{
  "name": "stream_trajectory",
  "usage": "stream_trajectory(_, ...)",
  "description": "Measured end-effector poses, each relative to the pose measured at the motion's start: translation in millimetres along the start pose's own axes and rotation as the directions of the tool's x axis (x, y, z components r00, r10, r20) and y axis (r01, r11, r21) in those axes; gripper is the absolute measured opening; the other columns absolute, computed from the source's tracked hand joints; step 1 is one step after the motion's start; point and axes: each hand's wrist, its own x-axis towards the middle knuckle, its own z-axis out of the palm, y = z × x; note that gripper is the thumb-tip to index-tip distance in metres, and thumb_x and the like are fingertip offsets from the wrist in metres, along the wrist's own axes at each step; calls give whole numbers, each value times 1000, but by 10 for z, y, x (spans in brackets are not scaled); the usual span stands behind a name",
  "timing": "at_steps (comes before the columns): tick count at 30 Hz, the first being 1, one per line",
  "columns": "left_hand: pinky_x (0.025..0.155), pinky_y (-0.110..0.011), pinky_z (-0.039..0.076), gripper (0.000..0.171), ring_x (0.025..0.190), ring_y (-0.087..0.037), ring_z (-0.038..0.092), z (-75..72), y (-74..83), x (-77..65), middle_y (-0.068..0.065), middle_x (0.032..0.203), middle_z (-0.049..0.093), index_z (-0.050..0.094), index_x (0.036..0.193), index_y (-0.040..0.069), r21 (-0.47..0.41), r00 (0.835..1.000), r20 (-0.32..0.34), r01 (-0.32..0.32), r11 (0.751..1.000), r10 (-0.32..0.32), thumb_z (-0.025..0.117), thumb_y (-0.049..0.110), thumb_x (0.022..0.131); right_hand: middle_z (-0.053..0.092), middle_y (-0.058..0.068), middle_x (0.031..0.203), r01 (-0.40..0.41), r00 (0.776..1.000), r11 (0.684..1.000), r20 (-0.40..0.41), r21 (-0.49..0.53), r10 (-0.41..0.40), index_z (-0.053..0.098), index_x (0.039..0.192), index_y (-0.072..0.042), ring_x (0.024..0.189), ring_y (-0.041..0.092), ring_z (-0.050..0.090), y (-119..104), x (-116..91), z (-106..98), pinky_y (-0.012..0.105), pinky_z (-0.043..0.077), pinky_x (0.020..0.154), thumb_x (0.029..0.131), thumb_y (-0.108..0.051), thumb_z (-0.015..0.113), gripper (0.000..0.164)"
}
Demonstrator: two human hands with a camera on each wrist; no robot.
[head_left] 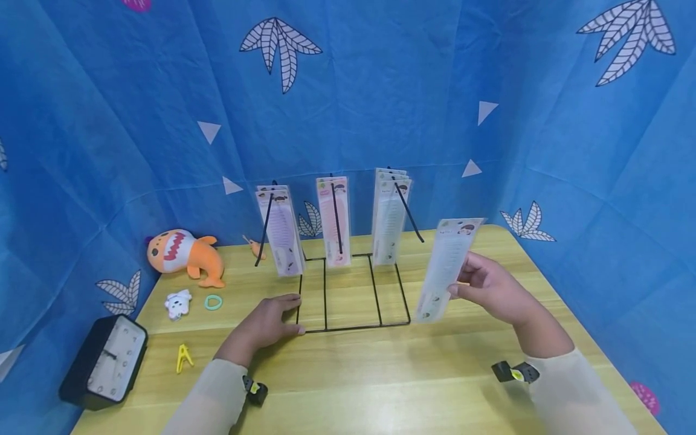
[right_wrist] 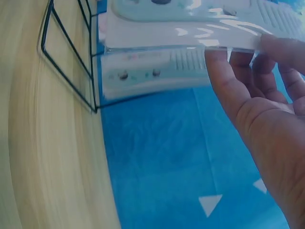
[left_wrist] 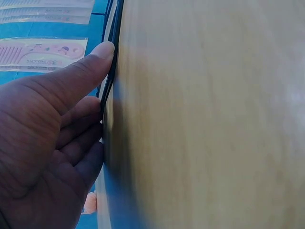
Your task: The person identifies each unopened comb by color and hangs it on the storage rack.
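A packaged pale green comb (head_left: 447,266) is in my right hand (head_left: 497,293), pinched along its edge between thumb and fingers, tilted, to the right of a black wire display rack (head_left: 353,328). My left hand (head_left: 266,323) touches the rack's front left corner, thumb at the front wire and fingers at the side wire. Packaged combs hang from the rack's hooks: purple combs (head_left: 281,232) on the left, pink combs (head_left: 334,223) in the middle, green combs (head_left: 388,220) on the right. In the right wrist view, the held comb (right_wrist: 157,36) overlaps a hanging green comb (right_wrist: 143,74).
Along the table's left side lie an orange plush shark (head_left: 185,257), a small white plush figure (head_left: 177,304), a mint hair tie (head_left: 213,302) and a yellow clip (head_left: 183,357). A black clock (head_left: 106,362) stands near the left edge. Blue patterned cloth (head_left: 370,78) surrounds the table (head_left: 348,386).
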Motion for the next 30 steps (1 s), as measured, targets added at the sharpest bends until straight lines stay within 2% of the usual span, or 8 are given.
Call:
stream_trajectory(2,131,-58,39,71,159,-40,43,-3,1,0,-11,169,50,60,156,5,0,1000,1,5,1000,-5,87,32,96,74,-11,133,16,999,1000,37,19,-17,52,154,2,119,9,75,-18,3,40,30,67,94,102,12,64,54)
stream_trajectory(8,131,-58,39,71,159,-41,43,-2,-4,-4,-13,169,51,60,155,4,-2,1000,1,-2,1000,2,87,32,96,77,-8,127,-2,994,1000,109,17,0,53,143,13,116,12,76,-6,40,184,30,67,94,102,11,66,44)
stream_trajectory(12,130,-58,39,71,158,-42,44,2,-9,3,-14,168,52,61,155,4,10,1000,1,-9,1000,9,87,32,95,77,-5,126,-41,994,999,102,11,39,53,143,13,116,12,76,33,52,257,31,68,92,101,9,67,44)
stream_trajectory(20,131,-57,39,71,159,-40,42,7,-19,16,-10,169,50,60,156,6,-1,1000,7,14,1000,-14,87,31,95,73,21,123,-85,994,996,76,7,84,58,133,10,112,14,76,123,74,339,34,69,90,101,8,66,32)
stream_trajectory(30,131,-58,39,72,160,-40,41,0,-9,12,-10,170,49,59,157,6,-6,1000,13,12,1000,-12,87,32,96,71,29,124,-103,993,995,53,-9,103,59,133,9,111,14,75,157,90,371,33,68,90,102,7,67,32)
